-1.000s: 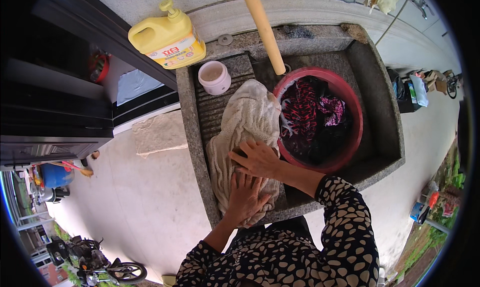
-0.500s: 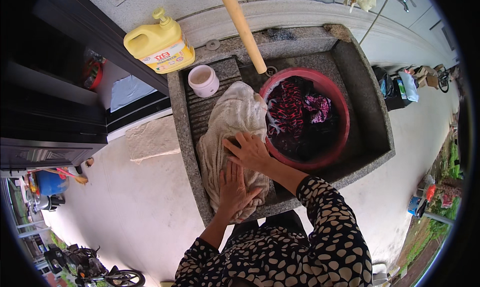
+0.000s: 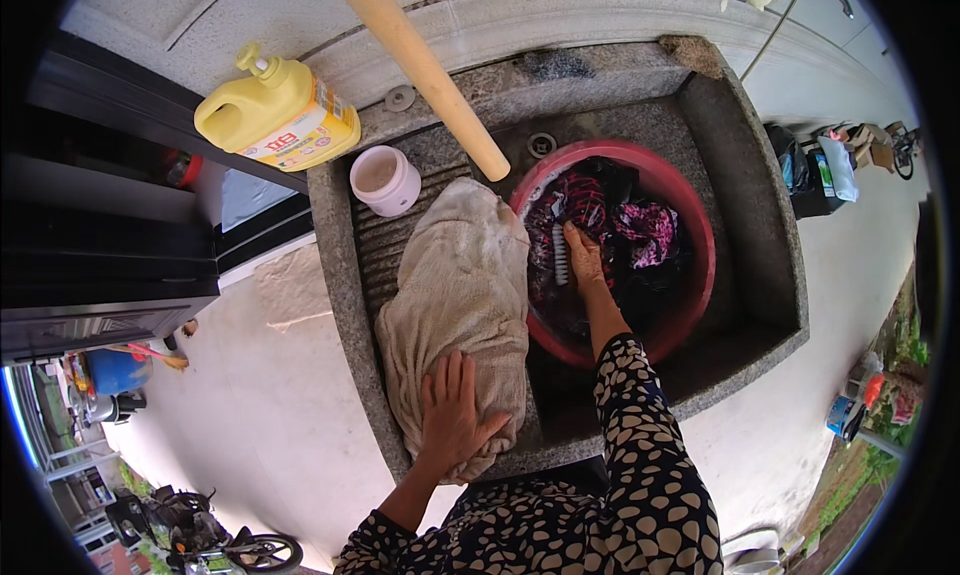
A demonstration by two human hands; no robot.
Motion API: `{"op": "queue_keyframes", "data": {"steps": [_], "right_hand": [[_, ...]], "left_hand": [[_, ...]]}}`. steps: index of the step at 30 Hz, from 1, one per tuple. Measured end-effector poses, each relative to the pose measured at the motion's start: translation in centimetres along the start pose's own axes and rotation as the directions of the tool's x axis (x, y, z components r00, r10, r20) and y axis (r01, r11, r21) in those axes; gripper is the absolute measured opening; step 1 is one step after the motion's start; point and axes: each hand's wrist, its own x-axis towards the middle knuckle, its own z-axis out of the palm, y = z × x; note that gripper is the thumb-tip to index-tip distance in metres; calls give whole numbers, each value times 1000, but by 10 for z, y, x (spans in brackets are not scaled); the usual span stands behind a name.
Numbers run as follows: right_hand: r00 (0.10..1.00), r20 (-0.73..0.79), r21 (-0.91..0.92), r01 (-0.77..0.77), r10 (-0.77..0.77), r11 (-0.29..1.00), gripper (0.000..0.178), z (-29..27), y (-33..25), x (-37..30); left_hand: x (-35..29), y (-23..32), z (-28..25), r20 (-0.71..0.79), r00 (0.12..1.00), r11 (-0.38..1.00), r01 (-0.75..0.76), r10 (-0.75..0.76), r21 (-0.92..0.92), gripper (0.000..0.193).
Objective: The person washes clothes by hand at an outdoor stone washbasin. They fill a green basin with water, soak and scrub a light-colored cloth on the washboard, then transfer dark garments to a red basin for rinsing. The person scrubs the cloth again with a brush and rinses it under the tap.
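Note:
A wet beige cloth (image 3: 455,285) lies bunched lengthwise over the ribbed washboard side of the stone sink (image 3: 770,275). My left hand (image 3: 455,415) rests flat on its near end, fingers spread. Inside the red basin (image 3: 705,265), to the right of the cloth, my right hand (image 3: 585,260) is closed around a scrubbing brush (image 3: 561,255) whose pale bristles show on its left side. Dark clothes with pink and red patterns (image 3: 645,230) soak in the basin's dark water around that hand.
A white tub (image 3: 386,182) stands on the ribbed slope beyond the cloth. On the sink's far left corner sits a yellow pump jug (image 3: 280,115). A wooden pole (image 3: 425,70) slants down over the sink, its end near the basin and the drain (image 3: 541,145).
My right hand has left the cloth, moved right into the basin and taken hold of the scrubbing brush. My left hand stays on the cloth's near end.

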Motion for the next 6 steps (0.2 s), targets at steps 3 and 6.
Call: {"op": "queue_keyframes", "data": {"steps": [3,6], "right_hand": [[941,94,92,-334,326,938,77,4,-29,-11],[840,389,391,-523,379,757,67,-18,-35,4]], "left_hand": [[0,-3,2,15,999,1000,30,-30,3,101],[5,-1,3,4,1000,1000,-6,6,-26,101]]}}
